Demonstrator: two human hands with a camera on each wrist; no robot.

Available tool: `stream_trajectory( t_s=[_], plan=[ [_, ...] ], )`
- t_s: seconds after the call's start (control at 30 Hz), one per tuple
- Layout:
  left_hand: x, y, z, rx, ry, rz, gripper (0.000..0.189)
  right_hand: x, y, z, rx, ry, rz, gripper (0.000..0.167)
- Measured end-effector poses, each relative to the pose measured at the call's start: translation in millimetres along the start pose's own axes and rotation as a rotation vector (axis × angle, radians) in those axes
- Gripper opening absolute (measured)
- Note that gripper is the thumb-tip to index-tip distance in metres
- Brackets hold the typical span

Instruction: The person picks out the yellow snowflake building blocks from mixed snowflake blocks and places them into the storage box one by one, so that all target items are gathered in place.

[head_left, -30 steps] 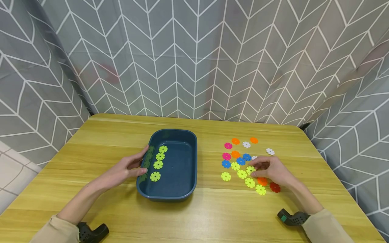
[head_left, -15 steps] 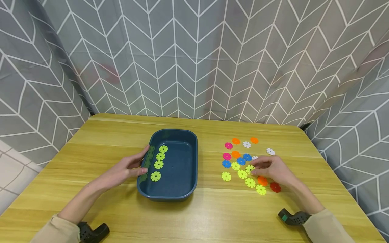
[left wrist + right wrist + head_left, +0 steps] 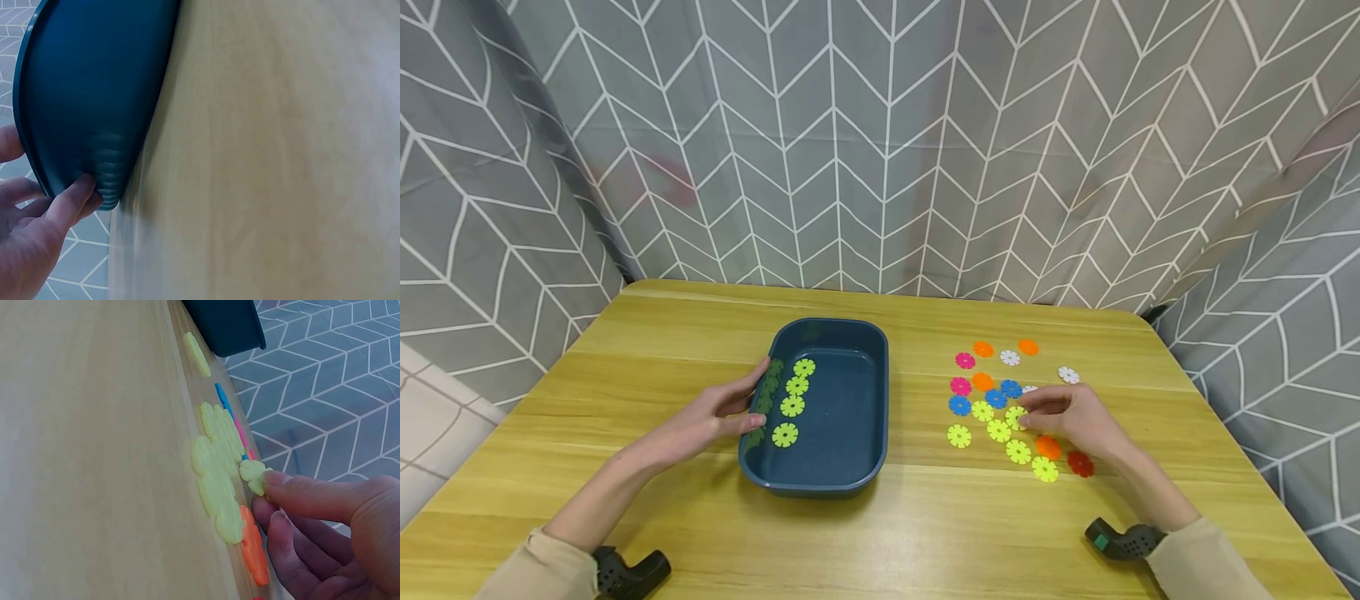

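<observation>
A dark blue plastic tub stands left of centre on the wooden table, with several yellow-green notched discs lying inside along its left wall. My left hand grips the tub's left side, thumb at the rim; in the left wrist view its fingers press the outer wall. Over the loose discs at the right, my right hand pinches one yellow-green notched disc between thumb and fingers. That disc looks tilted up in the right wrist view. More yellow-green discs lie beside the hand.
Around the right hand lie orange, blue, pink and white discs, plus a red disc. The wooden table ends at a grey patterned curtain.
The right hand's pinched disc has shifted slightly left and up in the head view. The left hand keeps its place on the tub.
</observation>
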State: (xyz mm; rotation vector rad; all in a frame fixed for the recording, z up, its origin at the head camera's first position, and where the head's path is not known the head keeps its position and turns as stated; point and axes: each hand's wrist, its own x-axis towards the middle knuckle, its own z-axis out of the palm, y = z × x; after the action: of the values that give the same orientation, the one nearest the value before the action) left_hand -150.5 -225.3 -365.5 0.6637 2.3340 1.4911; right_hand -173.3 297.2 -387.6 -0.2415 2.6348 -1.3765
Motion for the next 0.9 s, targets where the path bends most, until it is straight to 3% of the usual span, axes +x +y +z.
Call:
stream_trajectory(
  t_s=[0.33,0.9],
  plan=[
    [0.4,0.0,0.0,0.012,-0.004,0.000,0.078,-1.1,-1.3,1.7,0.060,0.009,0.029,0.035],
    [0.2,0.6,-0.1,0.019,0.000,0.002,0.078,5.2,-14.9,5.8,0.122,-0.089,0.020,0.037]
  ],
)
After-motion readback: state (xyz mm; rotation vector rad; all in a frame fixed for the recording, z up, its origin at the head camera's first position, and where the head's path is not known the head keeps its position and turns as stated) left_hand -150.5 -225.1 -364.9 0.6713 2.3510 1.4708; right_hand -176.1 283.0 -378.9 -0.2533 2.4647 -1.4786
